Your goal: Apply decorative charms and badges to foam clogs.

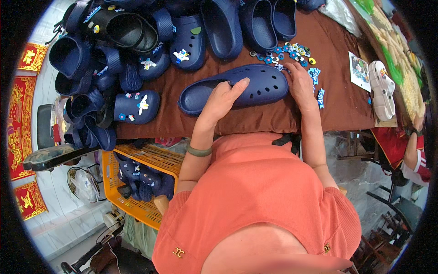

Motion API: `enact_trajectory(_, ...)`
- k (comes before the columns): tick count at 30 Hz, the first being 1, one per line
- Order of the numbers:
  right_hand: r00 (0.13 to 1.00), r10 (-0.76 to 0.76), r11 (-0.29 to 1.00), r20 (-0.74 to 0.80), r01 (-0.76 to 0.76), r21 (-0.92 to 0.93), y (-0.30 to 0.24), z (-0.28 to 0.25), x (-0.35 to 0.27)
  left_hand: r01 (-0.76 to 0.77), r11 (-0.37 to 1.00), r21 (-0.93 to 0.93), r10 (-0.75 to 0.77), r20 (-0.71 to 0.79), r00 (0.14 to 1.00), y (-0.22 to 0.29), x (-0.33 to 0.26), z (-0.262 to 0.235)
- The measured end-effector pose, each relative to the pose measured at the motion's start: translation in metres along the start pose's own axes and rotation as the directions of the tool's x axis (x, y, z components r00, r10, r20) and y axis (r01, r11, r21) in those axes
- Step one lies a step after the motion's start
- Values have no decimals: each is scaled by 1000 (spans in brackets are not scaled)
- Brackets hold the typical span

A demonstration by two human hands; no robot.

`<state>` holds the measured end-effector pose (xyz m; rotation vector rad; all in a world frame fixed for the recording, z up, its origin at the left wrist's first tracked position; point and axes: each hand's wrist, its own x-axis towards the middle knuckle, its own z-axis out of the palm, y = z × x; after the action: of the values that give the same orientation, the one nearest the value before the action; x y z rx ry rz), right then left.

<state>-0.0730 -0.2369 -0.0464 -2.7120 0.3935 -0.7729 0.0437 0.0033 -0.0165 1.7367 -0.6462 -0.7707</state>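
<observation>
A navy blue clog (255,86) lies lengthwise across the brown cloth in front of me, its holed toe pointing right. My left hand (223,98) grips it by the opening, thumb on the upper and the other fingers hidden. Beside the toe, my right hand (299,84) has its fingers bent down close together, at the lettered charms; what the fingertips hold, if anything, is hidden. Blue lettered charms (320,98) lie right of that hand. Small round and flower-shaped charms (292,51) are heaped just beyond the toe.
Several navy and black clogs, some decorated with charms (137,107), crowd the left and far side of the brown cloth (337,55). A printed card (359,72) and a white clog (382,89) sit at right. Below left stands a yellow crate (137,212) of clogs. Another person's arm (413,146) shows far right.
</observation>
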Motion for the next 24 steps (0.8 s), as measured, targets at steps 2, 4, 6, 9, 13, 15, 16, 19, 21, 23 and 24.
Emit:
enact_trajectory(2, 999, 31, 999, 6, -31, 15, -2, -1, 0, 11, 999, 35, -10, -16, 1000, -4, 1, 0)
enact_trajectory(4, 1000, 11, 1000, -16, -11, 9, -3, -2, 1, -11, 1000, 24, 11, -21, 1000, -3, 0, 1)
enact_trajectory(6, 1000, 13, 1000, -19, -13, 25, -3, -2, 1, 4, 999, 46, -3, -21, 1000, -3, 1, 0)
enact_trajectory(9, 999, 33, 998, -12, -32, 51, -3, -2, 1, 5, 998, 68, -3, -24, 1000, 2, -1, 1)
enact_trajectory(13, 998, 65, 995, 0, -65, 75, -3, -1, 1, -35, 997, 63, 38, -43, 998, 0, -1, 2)
enact_trajectory(15, 997, 74, 995, 4, -74, 70, -1, 1, 1, -28, 995, 95, 33, -52, 998, 2, -3, 3)
enact_trajectory(16, 997, 83, 994, 8, -83, 64, -1, 2, 0, -21, 992, 126, 29, -61, 998, 4, -3, 3)
enact_trajectory(19, 1000, 13, 996, -27, -11, 93, -2, 0, 1, -33, 978, 205, 52, -91, 994, 12, -6, 3)
enact_trajectory(21, 1000, 14, 998, 14, -15, 65, -3, -1, 0, -57, 974, 221, 87, -129, 988, 12, -7, 7)
enact_trajectory(23, 998, 15, 999, 55, -17, 36, -3, -1, 0, -80, 968, 240, 122, -167, 978, 10, -7, 9)
enact_trajectory(24, 999, 14, 999, 52, -16, 39, -2, 0, 0, -81, 966, 244, 126, -175, 976, 8, -6, 9)
